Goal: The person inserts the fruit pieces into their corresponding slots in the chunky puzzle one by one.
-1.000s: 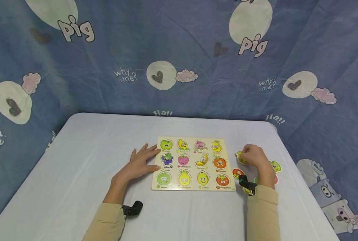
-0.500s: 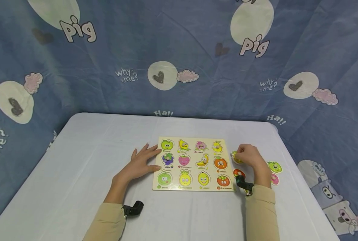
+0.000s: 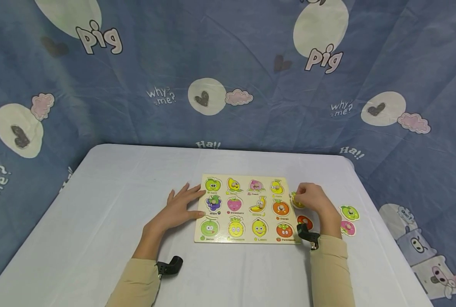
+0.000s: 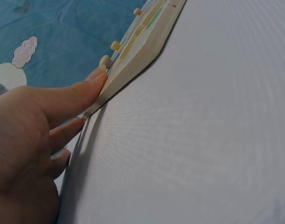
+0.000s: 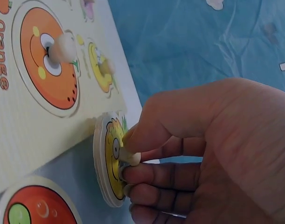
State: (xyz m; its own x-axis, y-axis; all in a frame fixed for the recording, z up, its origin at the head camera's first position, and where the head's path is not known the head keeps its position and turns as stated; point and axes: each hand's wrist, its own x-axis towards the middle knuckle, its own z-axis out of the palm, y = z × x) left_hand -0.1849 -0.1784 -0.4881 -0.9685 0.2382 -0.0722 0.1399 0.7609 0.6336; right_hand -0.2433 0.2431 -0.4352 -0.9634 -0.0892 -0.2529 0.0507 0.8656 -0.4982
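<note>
A flat wooden fruit puzzle board [image 3: 245, 177] lies on the table, with knobbed pieces such as the orange [image 5: 35, 60] and the pear [image 5: 96, 70] seated in it. My right hand [image 3: 316, 199] pinches the small knob of a pineapple puzzle piece [image 5: 115, 172] between thumb and fingers. That piece is tilted up close to the board's right edge, level with the orange. My left hand [image 3: 177, 209] has its fingers spread, and its thumb and fingertips touch the board's left edge [image 4: 133, 65].
A red puzzle piece [image 3: 304, 221] lies close to the board's right side, partly behind my right wrist. Farther right are a green apple piece [image 3: 349, 212] and a pink piece [image 3: 348, 228]. A blue printed cloth [image 3: 228, 123] hangs behind the white table [image 3: 151, 170].
My right hand has slid left with the pineapple piece, bringing it from a gap away to the board's right edge. My left hand and the board have stayed put.
</note>
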